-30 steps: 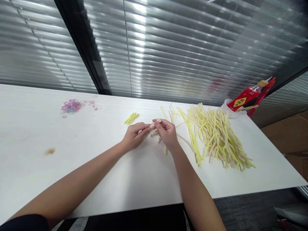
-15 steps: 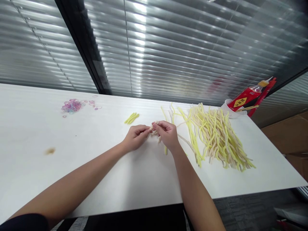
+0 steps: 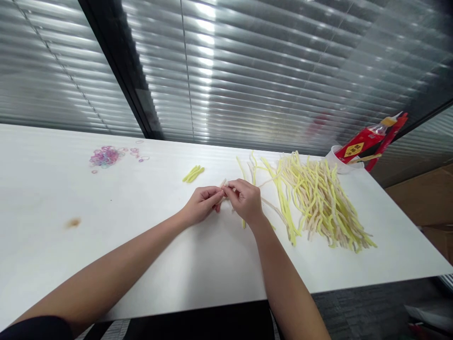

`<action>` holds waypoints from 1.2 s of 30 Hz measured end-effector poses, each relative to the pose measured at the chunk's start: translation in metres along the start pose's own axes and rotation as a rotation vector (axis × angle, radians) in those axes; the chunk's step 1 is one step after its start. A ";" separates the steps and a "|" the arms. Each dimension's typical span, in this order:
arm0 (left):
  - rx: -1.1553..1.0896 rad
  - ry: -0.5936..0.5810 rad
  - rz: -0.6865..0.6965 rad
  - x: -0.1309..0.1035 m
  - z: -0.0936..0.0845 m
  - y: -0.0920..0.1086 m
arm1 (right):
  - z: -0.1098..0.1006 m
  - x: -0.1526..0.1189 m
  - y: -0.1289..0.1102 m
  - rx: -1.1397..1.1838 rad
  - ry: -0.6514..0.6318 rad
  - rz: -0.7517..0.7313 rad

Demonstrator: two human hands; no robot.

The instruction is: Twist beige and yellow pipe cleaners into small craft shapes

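My left hand point(image 3: 201, 205) and my right hand point(image 3: 247, 200) meet over the middle of the white table, fingertips touching. Between them both pinch a cream fuzzy pipe cleaner point(image 3: 223, 182); its short end pokes up above the fingers, and most of it is hidden. Just beyond my left hand lies a small folded yellow pipe cleaner bundle point(image 3: 193, 174). Several loose yellow and cream strands point(image 3: 254, 172) lie behind and beside my right hand. Farther right spreads a large pile of yellow and cream pipe cleaners point(image 3: 320, 203).
Small pink and purple loops, resembling rubber bands point(image 3: 105, 157), are heaped at the back left. A clear plastic cup point(image 3: 333, 158) at the back right holds a red glue-like bottle point(image 3: 361, 143). Window blinds point(image 3: 247, 85) rise behind the table point(image 3: 148, 274). A cardboard box point(image 3: 421, 198) stands beyond its right end.
My fingers have drawn closer together around the cream pipe cleaner. Its end now sticks up between them, and less of it shows. The things on the table have not moved.
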State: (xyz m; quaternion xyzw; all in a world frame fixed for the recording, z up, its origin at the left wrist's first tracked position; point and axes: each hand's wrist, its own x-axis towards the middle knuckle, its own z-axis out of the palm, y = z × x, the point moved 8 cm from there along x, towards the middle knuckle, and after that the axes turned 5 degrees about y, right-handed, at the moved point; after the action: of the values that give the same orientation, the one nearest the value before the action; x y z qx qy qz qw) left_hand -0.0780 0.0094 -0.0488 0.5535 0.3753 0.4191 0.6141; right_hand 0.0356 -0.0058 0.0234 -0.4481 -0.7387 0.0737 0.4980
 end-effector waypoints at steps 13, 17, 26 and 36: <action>-0.149 0.038 -0.035 0.005 -0.005 -0.005 | 0.026 -0.013 0.039 0.494 -0.137 0.597; -0.149 0.084 -0.040 0.005 -0.008 -0.006 | 0.025 -0.014 0.038 0.527 -0.095 0.640; 0.127 0.123 0.006 -0.004 -0.006 0.006 | 0.007 -0.004 0.017 0.252 -0.010 0.402; 0.191 0.120 0.138 -0.002 -0.006 0.013 | 0.044 -0.022 0.044 0.962 -0.057 0.976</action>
State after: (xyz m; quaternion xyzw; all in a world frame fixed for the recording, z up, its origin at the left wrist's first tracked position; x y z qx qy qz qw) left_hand -0.0851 0.0100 -0.0364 0.6079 0.4104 0.4550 0.5050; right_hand 0.0286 0.0193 -0.0375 -0.4566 -0.3499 0.6215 0.5318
